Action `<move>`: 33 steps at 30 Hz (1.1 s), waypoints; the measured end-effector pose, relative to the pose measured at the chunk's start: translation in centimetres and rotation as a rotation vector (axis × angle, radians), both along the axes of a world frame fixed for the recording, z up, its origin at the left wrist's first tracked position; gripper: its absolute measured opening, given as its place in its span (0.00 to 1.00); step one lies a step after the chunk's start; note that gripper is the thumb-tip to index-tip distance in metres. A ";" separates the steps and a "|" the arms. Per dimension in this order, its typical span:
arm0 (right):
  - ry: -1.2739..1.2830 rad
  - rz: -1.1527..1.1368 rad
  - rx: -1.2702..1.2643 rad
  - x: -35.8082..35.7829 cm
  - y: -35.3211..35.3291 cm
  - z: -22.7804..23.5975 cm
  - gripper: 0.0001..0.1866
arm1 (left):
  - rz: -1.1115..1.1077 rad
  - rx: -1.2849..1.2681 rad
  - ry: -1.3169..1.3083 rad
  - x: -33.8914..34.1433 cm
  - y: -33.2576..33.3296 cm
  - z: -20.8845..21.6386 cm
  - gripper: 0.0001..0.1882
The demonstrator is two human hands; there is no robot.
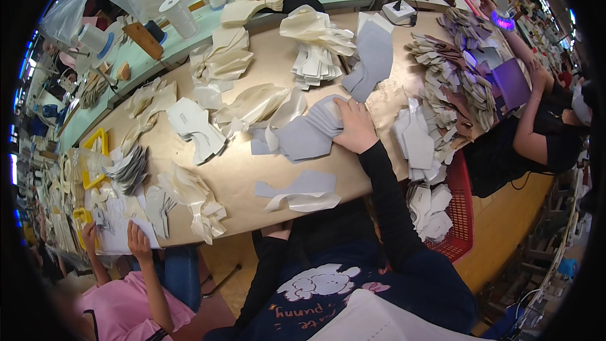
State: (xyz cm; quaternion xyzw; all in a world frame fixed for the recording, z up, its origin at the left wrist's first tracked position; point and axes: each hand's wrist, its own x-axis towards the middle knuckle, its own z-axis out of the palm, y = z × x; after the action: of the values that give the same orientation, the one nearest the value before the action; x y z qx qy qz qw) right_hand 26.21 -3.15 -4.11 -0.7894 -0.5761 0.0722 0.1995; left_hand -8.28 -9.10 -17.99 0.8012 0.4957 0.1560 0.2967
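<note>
On the bench, my right hand is closed on the right end of a fanned stack of grey cut pieces. These are flat, curved shapes; the material cannot be told. My left hand is low at the bench's near edge, its fingers hidden. Between the stack and that edge lies a single grey piece, with a curled strip of cream film on it. More crumpled cream film sits just beyond the stack. Another pile of grey pieces is farther back.
White cut pieces and film-covered bundles lie to the left. At right are mixed piles and a red basket beside the bench. A power strip stands at the back. People work at left and right.
</note>
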 end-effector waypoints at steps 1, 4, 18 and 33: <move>-0.010 0.017 -0.007 0.1 0.0 0.1 0.50 | 0.002 0.000 -0.002 0.0 0.0 0.0 0.29; -0.033 0.025 -0.060 0.3 0.1 0.5 0.50 | 0.019 -0.003 -0.021 0.1 -0.3 0.0 0.29; 0.115 -0.295 0.389 -0.4 -2.8 4.4 0.22 | 0.006 -0.051 0.044 0.2 0.2 0.8 0.27; -0.295 0.126 0.249 -1.2 -2.8 3.3 0.30 | -0.223 -0.204 -0.055 0.2 -2.4 4.5 0.15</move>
State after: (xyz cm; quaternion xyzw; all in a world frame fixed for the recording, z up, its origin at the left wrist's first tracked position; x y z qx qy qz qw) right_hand 25.01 -5.95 -0.81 -0.7232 -0.6517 -0.1038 0.2038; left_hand -8.03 -11.54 -13.52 0.8124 0.4085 0.0930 0.4055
